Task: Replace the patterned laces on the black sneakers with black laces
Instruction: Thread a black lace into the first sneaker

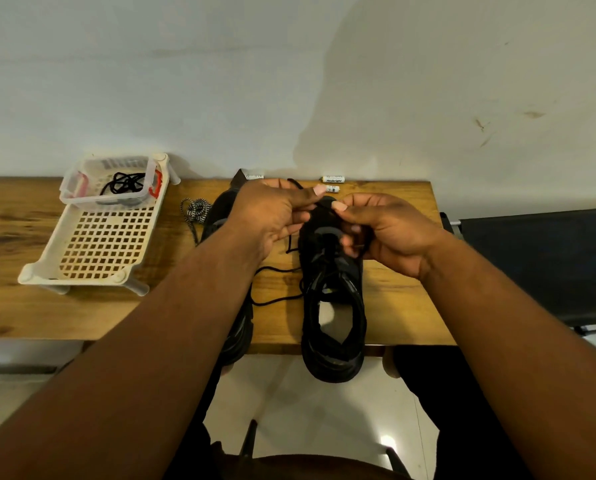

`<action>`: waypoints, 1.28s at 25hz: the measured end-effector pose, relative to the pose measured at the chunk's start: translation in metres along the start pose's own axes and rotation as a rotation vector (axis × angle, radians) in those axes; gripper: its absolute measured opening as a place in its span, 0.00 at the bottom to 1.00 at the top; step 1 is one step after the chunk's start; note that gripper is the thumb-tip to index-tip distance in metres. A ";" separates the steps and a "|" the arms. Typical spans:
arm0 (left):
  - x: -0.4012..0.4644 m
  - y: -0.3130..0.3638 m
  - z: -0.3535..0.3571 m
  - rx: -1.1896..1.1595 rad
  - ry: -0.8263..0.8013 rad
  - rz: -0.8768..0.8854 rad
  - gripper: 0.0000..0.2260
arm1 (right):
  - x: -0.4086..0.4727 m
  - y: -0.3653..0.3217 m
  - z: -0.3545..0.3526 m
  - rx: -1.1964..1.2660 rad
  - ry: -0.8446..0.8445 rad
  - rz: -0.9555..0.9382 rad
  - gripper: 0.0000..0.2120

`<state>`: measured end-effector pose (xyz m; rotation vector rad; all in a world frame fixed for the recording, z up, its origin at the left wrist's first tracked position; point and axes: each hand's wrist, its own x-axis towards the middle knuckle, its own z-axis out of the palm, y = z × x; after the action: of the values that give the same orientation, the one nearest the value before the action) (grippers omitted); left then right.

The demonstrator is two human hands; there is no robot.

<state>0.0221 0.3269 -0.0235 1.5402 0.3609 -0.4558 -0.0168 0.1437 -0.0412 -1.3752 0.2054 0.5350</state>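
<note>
Two black sneakers stand on the wooden table (400, 306). The right sneaker (334, 313) points away from me, heel over the front edge. The left sneaker (234, 327) is mostly hidden under my left forearm. My left hand (272, 216) and my right hand (383, 230) meet over the right sneaker's toe end, fingers curled. Both pinch a black lace (272, 301) whose loose length trails left across the table. A patterned black-and-white lace (194, 207) lies bunched beside the left sneaker.
A white perforated basket (95, 244) stands at the left, with a clear tub (78, 192) on its far end that holds another black lace (125, 183). Small white batteries (333, 179) lie by the wall. A dark chair (539, 258) stands to the right.
</note>
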 end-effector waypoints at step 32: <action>0.019 -0.015 -0.011 0.232 -0.049 0.111 0.09 | 0.015 0.015 0.004 -0.863 0.147 -0.416 0.11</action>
<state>0.0321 0.3376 -0.0463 1.7614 0.1873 -0.4594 -0.0113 0.1525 -0.0600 -2.2287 -0.2281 0.1575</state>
